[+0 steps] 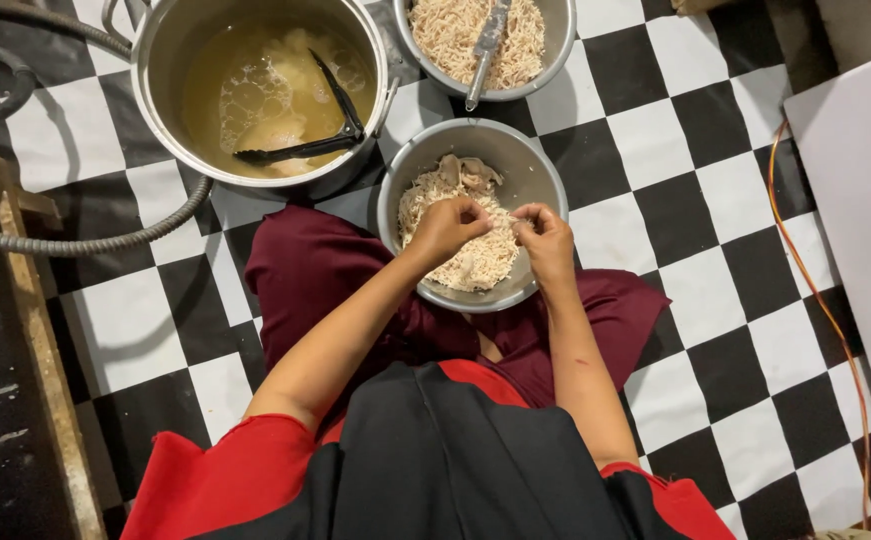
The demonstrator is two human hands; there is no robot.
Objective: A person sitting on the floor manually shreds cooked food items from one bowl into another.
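Head: shredded meat (470,262) under right hand (543,237).

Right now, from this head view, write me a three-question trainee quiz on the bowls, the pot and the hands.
1. True or false: both hands work over the near bowl of shredded meat.
2. Multiple choice: what lies in the big pot of broth? A) a ladle B) black tongs C) a whisk
3. Fill in: the far bowl holds shredded meat and a metal ____.

Key
1. True: the left hand and right hand pinch shreds together above the shredded meat.
2. B: the black tongs rest in the broth.
3. Utensil; its working end is buried in the shreds, so its exact kind cannot be told.
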